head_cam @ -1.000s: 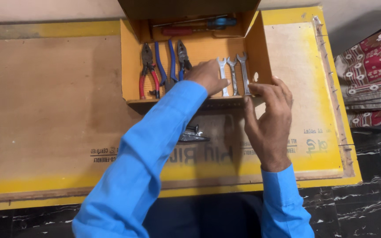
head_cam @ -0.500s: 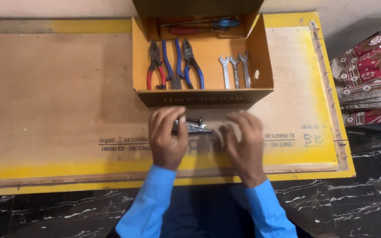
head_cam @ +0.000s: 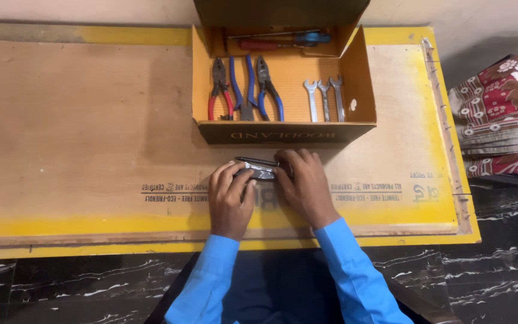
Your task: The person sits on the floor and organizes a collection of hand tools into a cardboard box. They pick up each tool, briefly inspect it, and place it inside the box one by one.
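A small shiny clear bag of metal parts point(head_cam: 259, 170) lies on the plywood board point(head_cam: 79, 132), just in front of an open yellow cardboard box point(head_cam: 283, 132). My left hand point(head_cam: 230, 198) grips the bag's left end and my right hand point(head_cam: 304, 186) pinches its right end. Inside the box lie red-handled pliers point(head_cam: 218, 90), two blue-handled pliers point(head_cam: 259, 87) and three small silver spanners point(head_cam: 325, 99). Screwdrivers point(head_cam: 283, 41) rest at the back of the box.
The board has yellow edges and sits on a dark marbled surface point(head_cam: 499, 252). Folded floral cloth point(head_cam: 502, 114) lies off the board at the right. A row of nails lines the board's right edge point(head_cam: 445, 114).
Both hands left the box and came down to the board in front of it. They closed in from both sides onto the small bag.
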